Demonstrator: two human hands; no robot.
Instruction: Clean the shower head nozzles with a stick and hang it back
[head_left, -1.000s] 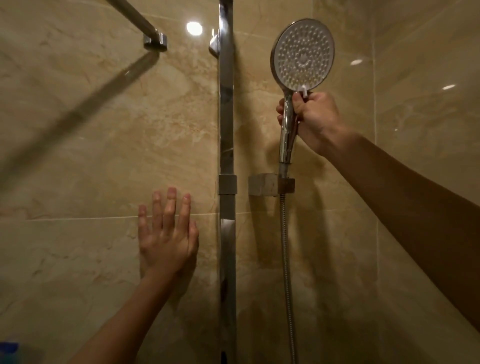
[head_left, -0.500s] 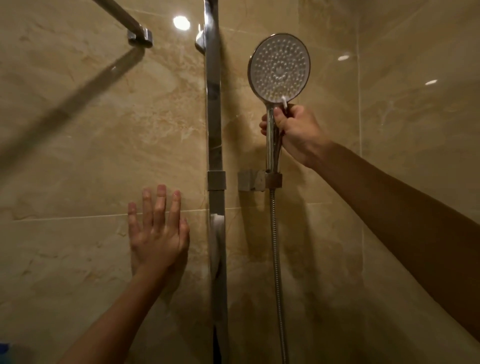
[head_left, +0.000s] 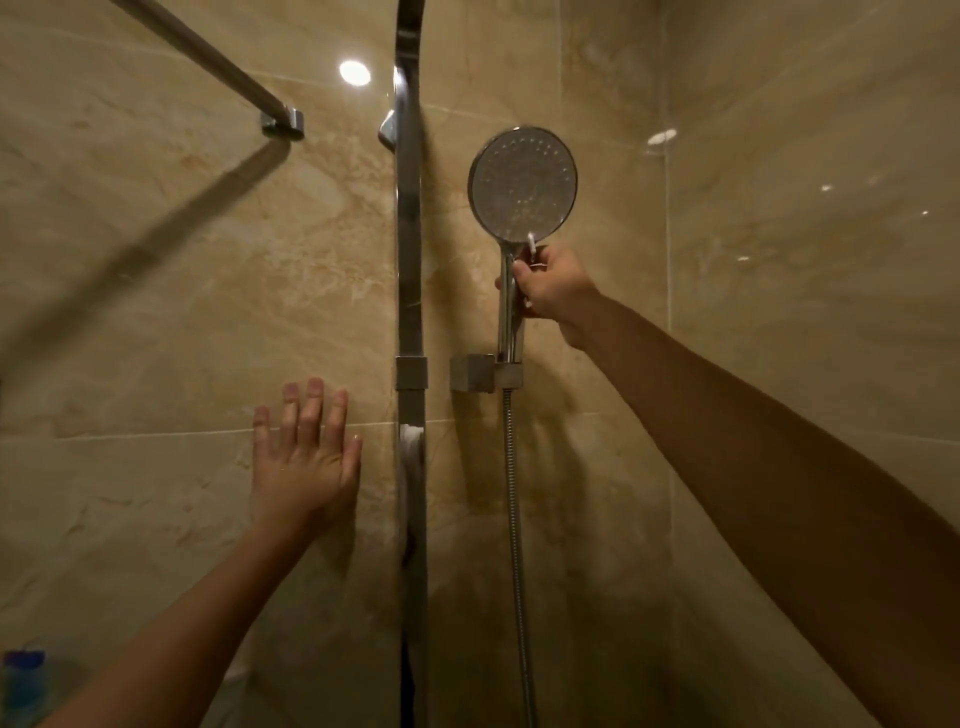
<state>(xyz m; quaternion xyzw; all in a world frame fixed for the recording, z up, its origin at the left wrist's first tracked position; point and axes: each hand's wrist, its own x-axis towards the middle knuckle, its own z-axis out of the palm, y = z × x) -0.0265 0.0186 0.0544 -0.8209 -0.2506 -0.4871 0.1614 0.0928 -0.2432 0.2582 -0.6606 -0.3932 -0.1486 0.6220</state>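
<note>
The round chrome shower head (head_left: 522, 189) faces me, its nozzle plate blurred. Its handle (head_left: 508, 317) stands upright with the lower end in the square wall holder (head_left: 474, 372). My right hand (head_left: 553, 285) is closed around the upper handle, and a small white stick (head_left: 531, 241) pokes up from between its fingers, just under the head's rim. A ribbed metal hose (head_left: 514, 509) hangs straight down from the holder. My left hand (head_left: 304, 457) lies flat against the beige wall tile, fingers spread, holding nothing.
A vertical chrome riser rail (head_left: 410, 260) runs between my hands. A chrome bar (head_left: 208, 57) meets the wall at the upper left. A blue bottle cap (head_left: 23, 662) shows at the lower left corner. Beige marble tiles cover both walls.
The shower head has come down in my right hand, its handle sliding deeper into the wall holder. My left hand stays flat on the tile.
</note>
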